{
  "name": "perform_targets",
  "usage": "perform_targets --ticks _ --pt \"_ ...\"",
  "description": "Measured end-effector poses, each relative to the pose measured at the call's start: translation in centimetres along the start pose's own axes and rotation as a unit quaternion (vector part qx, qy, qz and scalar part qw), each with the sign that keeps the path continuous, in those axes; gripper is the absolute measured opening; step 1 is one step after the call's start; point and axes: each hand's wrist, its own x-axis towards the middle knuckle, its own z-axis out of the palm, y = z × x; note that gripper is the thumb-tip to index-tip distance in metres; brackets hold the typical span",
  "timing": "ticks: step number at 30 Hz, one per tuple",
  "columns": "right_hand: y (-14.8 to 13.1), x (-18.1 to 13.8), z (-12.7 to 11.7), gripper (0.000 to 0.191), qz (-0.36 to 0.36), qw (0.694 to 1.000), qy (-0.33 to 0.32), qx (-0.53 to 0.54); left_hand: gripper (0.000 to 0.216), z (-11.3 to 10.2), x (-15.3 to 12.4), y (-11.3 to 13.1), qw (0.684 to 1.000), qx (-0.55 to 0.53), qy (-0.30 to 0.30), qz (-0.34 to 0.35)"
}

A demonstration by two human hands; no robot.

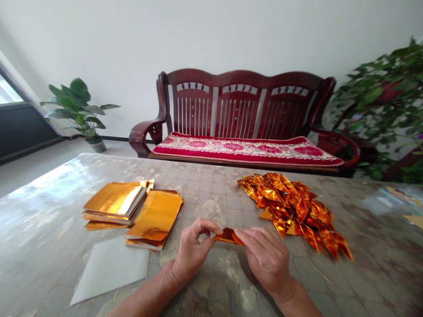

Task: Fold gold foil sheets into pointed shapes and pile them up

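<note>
Bright, soft daylight from between nine and ten o'clock; smeared toward three.
Light shows at a window (9,91) on the rim of the view, and the pale wall (205,35) is evenly lit. Blue-white glare washes the tablecloth (68,172) near nine o'clock, a pale sheen streaks the stacked foil sheets (114,198) between eight and nine, and hard glints break up the folded foil pieces (299,207) near four. Soft shadow lies beside the right hand (269,259); the lower corner past four o'clock is dimmer. Wide-angle stretch splays the bench arms (140,132). Near three, a clear plastic bag (395,200) blurs, perhaps from lens softness.
</note>
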Motion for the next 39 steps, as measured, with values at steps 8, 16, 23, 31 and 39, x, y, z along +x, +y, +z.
perform_targets --ticks 8,16,23,31,39 --pt "0.1 -0.8 1.2 0.029 0.077 0.996 -0.008 0.044 0.01 0.2 0.0 -0.7 0.997 -0.027 -0.03 -0.066" --pt "-2.0 -1.0 2.2 0.021 0.131 0.98 -0.072 0.128 0.032 1.4 0.5 -1.2 0.952 -0.219 -0.012 -0.212" --pt "-2.3 -0.2 1.8 0.039 0.172 0.923 -0.112 0.325 0.051 0.7 0.7 -0.6 0.781 -0.487 -0.086 -0.382" --pt "-1.8 0.5 2.5 0.044 0.296 0.889 -0.03 0.347 0.01 0.5 -0.9 0.1 0.58 -0.62 -0.138 -0.51" --pt "-2.5 0.7 2.9 0.037 0.349 0.86 -0.023 0.372 0.019 1.3 -1.0 0.8 0.526 -0.621 -0.088 -0.574"
